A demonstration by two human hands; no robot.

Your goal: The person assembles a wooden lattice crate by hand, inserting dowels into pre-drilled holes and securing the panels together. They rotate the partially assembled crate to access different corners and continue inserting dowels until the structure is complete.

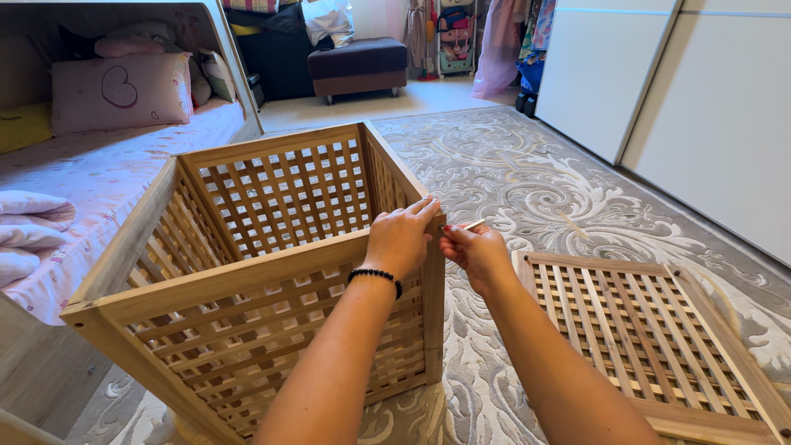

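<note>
My left hand (401, 237) grips the top corner of an empty wooden lattice crate (264, 280) while my right hand (474, 247) pinches a small metal tool (473, 224) against it.

One head-worn view looks forward and down from close above the crate (272, 272), facing across the rug (527, 181).

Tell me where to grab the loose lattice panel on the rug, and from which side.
Grip the lattice panel by its solid frame rail along the near edge, coming from above on the right hand side. It lies flat on the rug, and the thin slats look weaker.
</note>
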